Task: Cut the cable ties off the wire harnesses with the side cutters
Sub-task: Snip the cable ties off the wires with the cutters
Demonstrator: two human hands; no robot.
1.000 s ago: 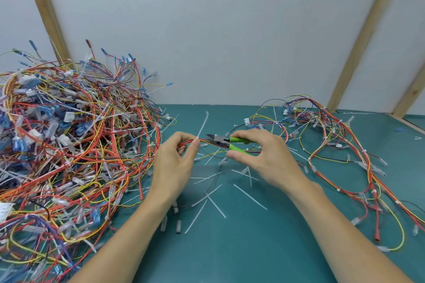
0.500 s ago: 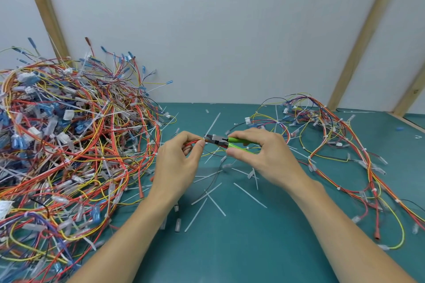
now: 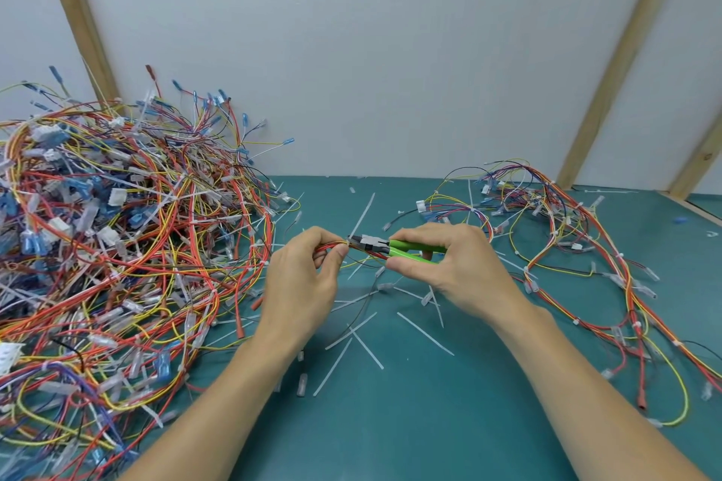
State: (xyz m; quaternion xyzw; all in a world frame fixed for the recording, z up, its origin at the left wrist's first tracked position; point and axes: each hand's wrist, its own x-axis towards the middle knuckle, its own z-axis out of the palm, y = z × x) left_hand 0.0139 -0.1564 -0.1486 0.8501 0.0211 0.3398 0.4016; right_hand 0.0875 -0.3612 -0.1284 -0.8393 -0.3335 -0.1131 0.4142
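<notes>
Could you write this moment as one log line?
left hand: pinches wires | right hand: holds cutters | cutter tip at wires | cut ties on table

A teal table [image 3: 449, 422] is meeting a pale grey wall [image 3: 371, 51], wooden battens [image 3: 625, 62] slanting at 11 and 1 o'clock.

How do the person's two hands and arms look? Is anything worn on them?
Both the left hand and the right hand are bare: no gloves, rings, watch or bracelet show. Both forearms are uncovered down to the picture's lower edge, with no sleeve in view.
</notes>
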